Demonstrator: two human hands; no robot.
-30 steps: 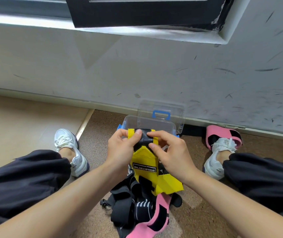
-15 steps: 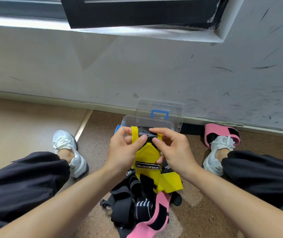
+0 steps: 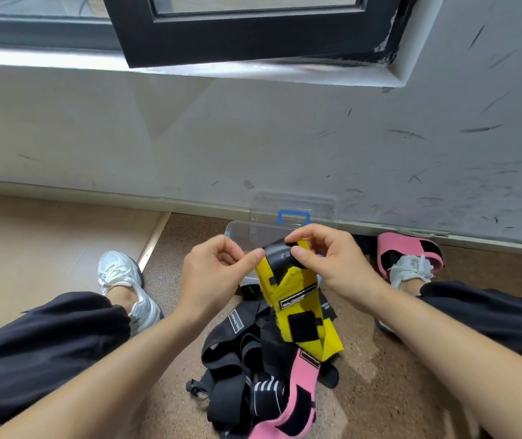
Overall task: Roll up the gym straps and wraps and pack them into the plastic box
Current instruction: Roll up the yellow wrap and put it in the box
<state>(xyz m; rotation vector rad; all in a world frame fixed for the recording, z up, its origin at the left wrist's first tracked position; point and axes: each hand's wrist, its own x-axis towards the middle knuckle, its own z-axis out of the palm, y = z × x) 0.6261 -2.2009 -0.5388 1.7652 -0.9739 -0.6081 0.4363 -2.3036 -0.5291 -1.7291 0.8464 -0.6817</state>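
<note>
A yellow gym strap [image 3: 297, 299] with black patches hangs in front of me, its black top end rolled over. My left hand [image 3: 215, 274] pinches the strap's upper left edge with thumb and forefinger. My right hand [image 3: 332, 264] pinches the rolled black end from the right. Just behind my hands stands the clear plastic box [image 3: 240, 232] with its lid [image 3: 294, 204] raised against the wall and a blue latch on it. Below the strap, a heap of black straps [image 3: 240, 369] and a pink wrap [image 3: 297, 403] lies on the floor.
I sit on a brown speckled floor [image 3: 380, 391] with legs spread, a white shoe [image 3: 123, 280] on the left and another [image 3: 411, 270] on the right. A pink and black wrap [image 3: 411, 248] lies by the right shoe. A scuffed grey wall stands close ahead.
Both hands have lifted the yellow strap higher and moved slightly apart. The black end has rolled further over, and more of the strap's lower part hangs free.
</note>
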